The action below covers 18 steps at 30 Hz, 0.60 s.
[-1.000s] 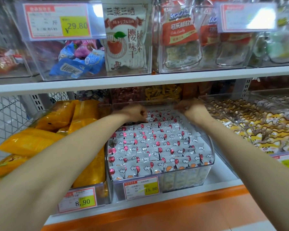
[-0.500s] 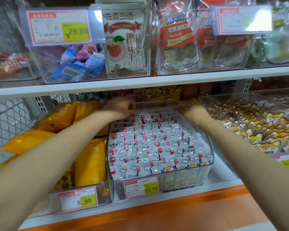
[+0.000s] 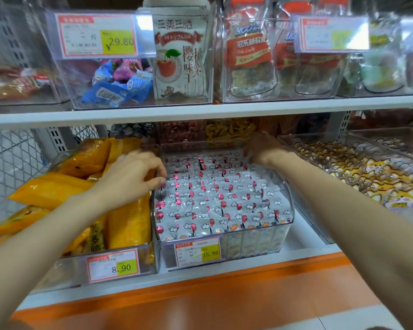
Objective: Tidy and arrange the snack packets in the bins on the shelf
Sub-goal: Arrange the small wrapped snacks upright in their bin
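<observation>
Head view: your left hand (image 3: 131,177) arches over the left wall of the clear plastic bin (image 3: 290,210), centre frame, fingertips curled onto the glossy white snack packets (image 3: 219,203) inside; pinch or mere touch, cannot tell. Your right hand (image 3: 262,148), blurred, wrist bent at the bin's back right corner; grip unreadable. Packets flat, in overlapping rows, red balloon print.
</observation>
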Tool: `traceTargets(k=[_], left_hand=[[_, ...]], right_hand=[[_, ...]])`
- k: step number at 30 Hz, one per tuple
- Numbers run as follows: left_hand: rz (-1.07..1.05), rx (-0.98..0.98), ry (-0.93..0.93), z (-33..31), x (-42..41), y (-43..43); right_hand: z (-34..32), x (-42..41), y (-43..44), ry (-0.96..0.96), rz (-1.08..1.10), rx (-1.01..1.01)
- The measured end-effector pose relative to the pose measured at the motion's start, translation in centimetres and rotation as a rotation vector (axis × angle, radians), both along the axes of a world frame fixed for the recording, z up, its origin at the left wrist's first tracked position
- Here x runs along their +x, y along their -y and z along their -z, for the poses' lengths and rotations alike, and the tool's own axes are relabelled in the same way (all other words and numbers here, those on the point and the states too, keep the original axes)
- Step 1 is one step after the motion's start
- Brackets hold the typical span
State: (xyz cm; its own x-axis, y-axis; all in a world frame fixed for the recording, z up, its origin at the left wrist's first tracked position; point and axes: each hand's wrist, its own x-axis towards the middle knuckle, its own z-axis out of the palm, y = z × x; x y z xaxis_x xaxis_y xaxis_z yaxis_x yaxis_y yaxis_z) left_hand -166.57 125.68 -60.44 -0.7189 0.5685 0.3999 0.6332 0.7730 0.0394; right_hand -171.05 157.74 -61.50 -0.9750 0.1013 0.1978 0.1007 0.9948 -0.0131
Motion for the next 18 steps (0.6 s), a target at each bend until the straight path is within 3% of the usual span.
traceTargets(k=[4, 8, 14, 18], left_hand=[[0.044, 0.064, -0.035, 0.3, 0.6, -0.7], [0.091, 0.113, -0.037, 0.3, 1.0, -1.7], [0.092, 0.186, 0.021, 0.3, 0.8, -1.6], [0.080, 0.192, 0.027, 0.3, 0.7, -1.5]], right_hand=[[-0.5, -0.5, 0.4, -0.060, -0.160, 0.161], [0.1, -1.2, 0.1, 0.046, -0.121, 0.262], [0.3, -1.9, -0.7, -0.071, -0.095, 0.288], [0.8, -2.2, -0.6, 0.012, -0.090, 0.238]])
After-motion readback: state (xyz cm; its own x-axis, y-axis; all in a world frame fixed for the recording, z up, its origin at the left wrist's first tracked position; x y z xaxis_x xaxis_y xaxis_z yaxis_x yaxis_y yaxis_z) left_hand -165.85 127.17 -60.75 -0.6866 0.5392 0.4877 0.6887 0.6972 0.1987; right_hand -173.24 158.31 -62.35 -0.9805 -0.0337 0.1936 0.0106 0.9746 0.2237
